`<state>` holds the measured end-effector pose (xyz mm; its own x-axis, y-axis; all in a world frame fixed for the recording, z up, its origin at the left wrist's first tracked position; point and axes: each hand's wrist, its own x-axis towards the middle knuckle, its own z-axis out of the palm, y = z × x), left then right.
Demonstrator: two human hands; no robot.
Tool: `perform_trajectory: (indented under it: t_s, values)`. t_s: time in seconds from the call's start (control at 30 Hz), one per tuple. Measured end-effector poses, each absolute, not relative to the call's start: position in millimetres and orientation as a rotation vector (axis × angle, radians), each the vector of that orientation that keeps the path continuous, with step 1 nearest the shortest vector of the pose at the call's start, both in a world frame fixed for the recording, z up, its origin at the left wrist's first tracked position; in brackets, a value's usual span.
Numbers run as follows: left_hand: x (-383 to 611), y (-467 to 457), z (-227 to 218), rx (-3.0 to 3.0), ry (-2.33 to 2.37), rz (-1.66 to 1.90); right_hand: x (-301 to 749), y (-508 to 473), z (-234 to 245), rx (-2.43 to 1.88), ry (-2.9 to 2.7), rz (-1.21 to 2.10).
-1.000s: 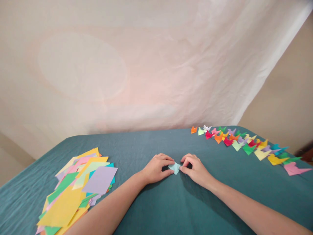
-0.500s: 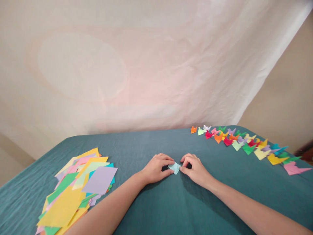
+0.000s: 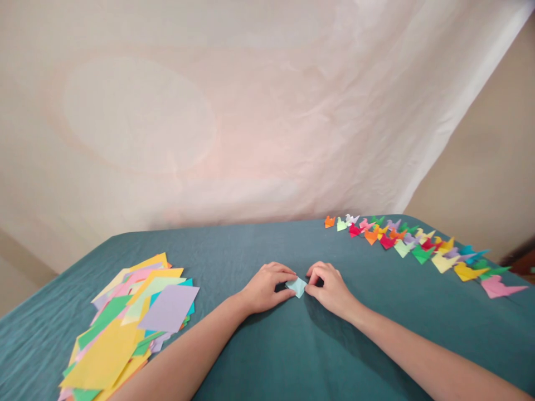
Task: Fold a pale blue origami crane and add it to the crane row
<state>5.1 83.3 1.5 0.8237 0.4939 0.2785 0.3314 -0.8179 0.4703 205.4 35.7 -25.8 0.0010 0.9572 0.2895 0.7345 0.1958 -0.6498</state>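
1. Firstly, loose coloured sheets (image 3: 125, 328): 8 o'clock of the work, untouched.
2. Left hand (image 3: 263, 287): fingertips pinched shut on pale-blue folded paper (image 3: 297, 287), lying at 12 o'clock.
3. Right hand (image 3: 330, 289): pinching its 3 o'clock corner; probably best creased flat, edges aligned.
4. Folded figures (image 3: 418, 245): 2 o'clock.

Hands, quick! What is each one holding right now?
Left hand: closed, pinching the small light blue folded paper.
Right hand: closed, pinching the same paper.
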Motion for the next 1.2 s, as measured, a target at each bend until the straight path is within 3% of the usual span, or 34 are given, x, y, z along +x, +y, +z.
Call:
perform_trajectory:
  t_s: [1.2]
  values:
    - [4.7,83.3,2.2,2.560,0.629,0.561,200.7,23.4,-20.3,-1.413,-2.044,0.194]
